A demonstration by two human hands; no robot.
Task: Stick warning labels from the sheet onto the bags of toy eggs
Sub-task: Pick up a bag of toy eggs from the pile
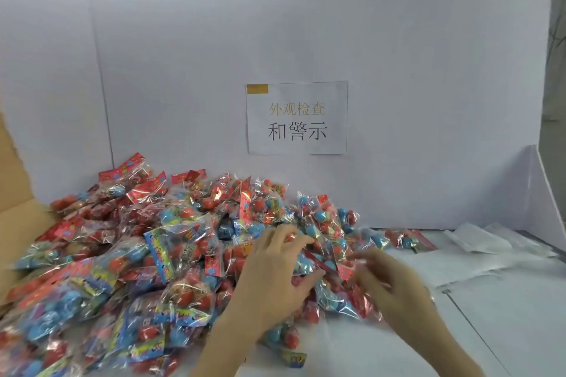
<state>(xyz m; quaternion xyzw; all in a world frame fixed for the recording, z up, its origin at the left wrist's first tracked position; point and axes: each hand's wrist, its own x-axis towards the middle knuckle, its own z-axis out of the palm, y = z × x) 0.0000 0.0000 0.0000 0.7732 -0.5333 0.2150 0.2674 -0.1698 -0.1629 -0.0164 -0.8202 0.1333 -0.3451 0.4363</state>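
A big heap of clear bags of red and blue toy eggs (pixel 137 254) covers the left and middle of the white table. My left hand (pixel 275 275) lies on the heap's right edge, its fingers curled over one bag of eggs (pixel 324 257). My right hand (pixel 389 285), blurred, is at the same bag's right side, with its fingertips at the bag's red header. Whether it pinches the bag or a label I cannot tell. White label sheets (pixel 477 242) lie on the table at the right.
A white board (pixel 306 24) with a printed paper sign (pixel 297 118) stands behind the table. A cardboard flap (pixel 15 193) rises at the left edge. One separate bag of eggs (pixel 407 240) lies to the right of the heap, near the sheets.
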